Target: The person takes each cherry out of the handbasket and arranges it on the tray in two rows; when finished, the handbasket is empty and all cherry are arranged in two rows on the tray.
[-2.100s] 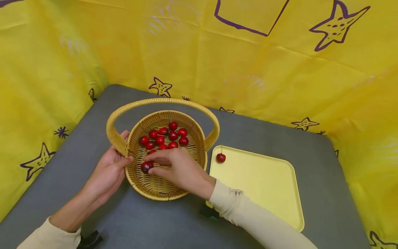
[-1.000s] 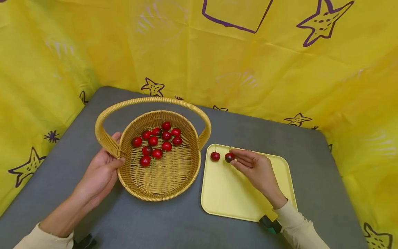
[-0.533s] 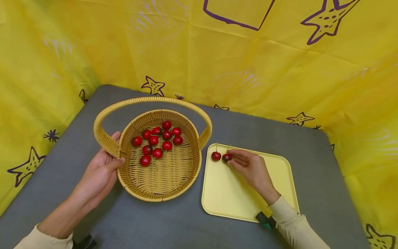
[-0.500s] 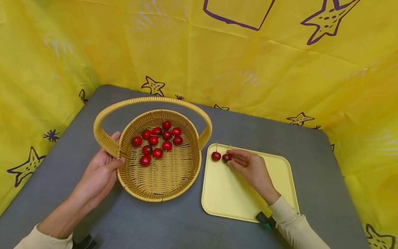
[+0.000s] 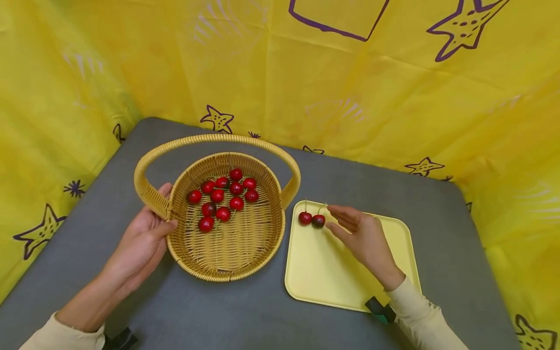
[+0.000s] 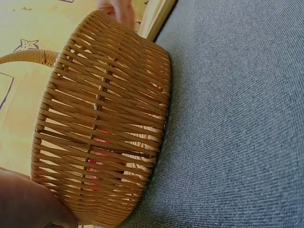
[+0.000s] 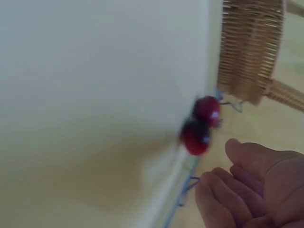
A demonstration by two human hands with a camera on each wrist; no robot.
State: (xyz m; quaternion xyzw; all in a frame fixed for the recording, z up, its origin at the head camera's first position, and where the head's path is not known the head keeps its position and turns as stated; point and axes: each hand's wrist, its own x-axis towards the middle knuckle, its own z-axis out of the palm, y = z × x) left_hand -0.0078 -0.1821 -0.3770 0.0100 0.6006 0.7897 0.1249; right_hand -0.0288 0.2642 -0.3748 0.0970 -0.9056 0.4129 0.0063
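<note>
My left hand point(image 5: 142, 240) grips the left side of a wicker basket point(image 5: 225, 278) at the foot of its handle, thumb over the rim. Several red cherries point(image 5: 223, 214) lie in the basket, mostly in its back half. In the left wrist view the basket's woven wall point(image 6: 104, 95) rises beside part of that hand point(image 6: 28, 202). Two cherries sit side by side at the back left corner of a pale yellow tray point(image 5: 323, 287): a red one point(image 5: 305, 218) and a darker one point(image 5: 318, 221). Just right of the darker cherry, my right hand point(image 5: 369, 243) holds nothing, thumb and fingers parted.
Basket and tray stand on a grey cloth-covered table point(image 5: 210, 316), a narrow gap between them. The tall basket handle point(image 5: 218, 138) arches over the back of the basket. A yellow sheet point(image 5: 280, 73) with purple drawings hangs behind and at both sides.
My right hand carried the darker cherry from the basket to the tray, set it against the first cherry and let go, drawing back slightly to the right. The left hand kept its grip.
</note>
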